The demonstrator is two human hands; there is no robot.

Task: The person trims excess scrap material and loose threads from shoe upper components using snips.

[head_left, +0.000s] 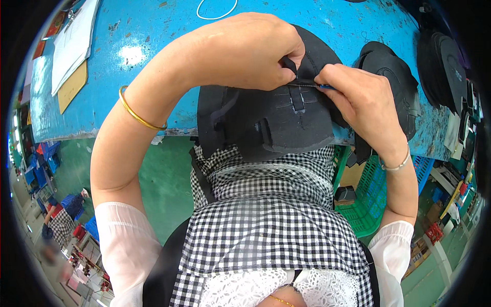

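Observation:
A rounded black sheet piece point(307, 125) lies over the near edge of the blue table and hangs toward my lap. It has slots and pale marked lines. My left hand point(255, 53) is closed, pinching a short black strap point(289, 65) above the piece. Beside it, my right hand point(360, 94) is closed around a slim tool with a thin metal shaft point(304, 84) and a bit of blue at the fingers. The shaft reaches left, just above a cross-shaped slot point(297, 100). My fingers hide the tool's exact kind and its tip.
Black cut pieces point(391, 64) lie right of my right hand, with a taller stack point(444, 66) beyond. Papers on a yellow board point(74, 43) rest at the left; a white cord loop point(217, 18) is at the back. A green basket point(365, 199) stands below the table. Another person point(61, 225) is far left.

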